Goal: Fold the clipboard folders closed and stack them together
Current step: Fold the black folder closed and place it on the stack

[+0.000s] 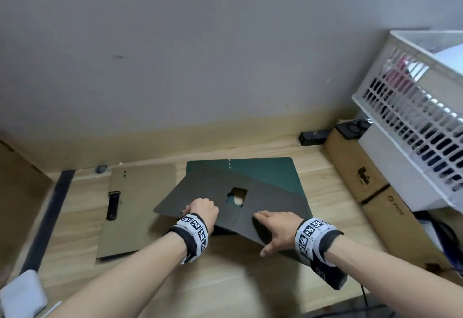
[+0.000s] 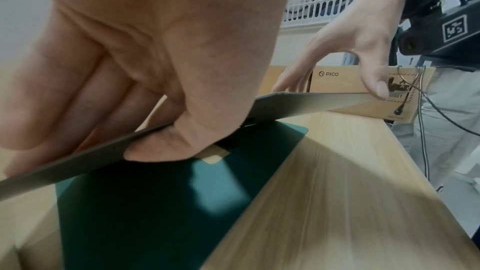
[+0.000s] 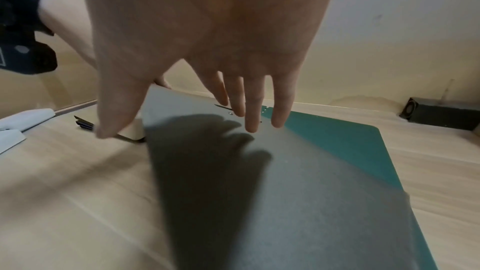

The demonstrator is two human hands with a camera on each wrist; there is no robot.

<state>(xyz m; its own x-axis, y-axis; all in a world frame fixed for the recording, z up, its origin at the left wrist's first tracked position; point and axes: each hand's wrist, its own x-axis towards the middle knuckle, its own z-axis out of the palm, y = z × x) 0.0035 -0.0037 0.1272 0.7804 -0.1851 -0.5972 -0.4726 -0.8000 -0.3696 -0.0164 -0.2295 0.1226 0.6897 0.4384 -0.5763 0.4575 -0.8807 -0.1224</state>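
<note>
A grey clipboard folder (image 1: 273,200) lies spread open and tilted, its near left part lifted above a green folder (image 1: 265,170) flat on the wooden table (image 1: 225,280). My left hand (image 1: 200,211) pinches the grey folder's near edge, thumb under and fingers on top, as the left wrist view shows (image 2: 155,69). My right hand (image 1: 275,227) rests with straight fingers on the grey folder's right half (image 3: 311,192). The green folder (image 2: 155,202) shows beneath the raised grey panel (image 2: 298,104). A tan folder (image 1: 135,207) with a black clip (image 1: 113,205) lies flat to the left.
Cardboard boxes (image 1: 358,167) line the table's right side under a white lattice basket (image 1: 413,117). A small black box (image 1: 313,137) sits by the wall. A white object (image 1: 22,295) lies at the near left corner. Cables hang at the right edge (image 2: 426,130).
</note>
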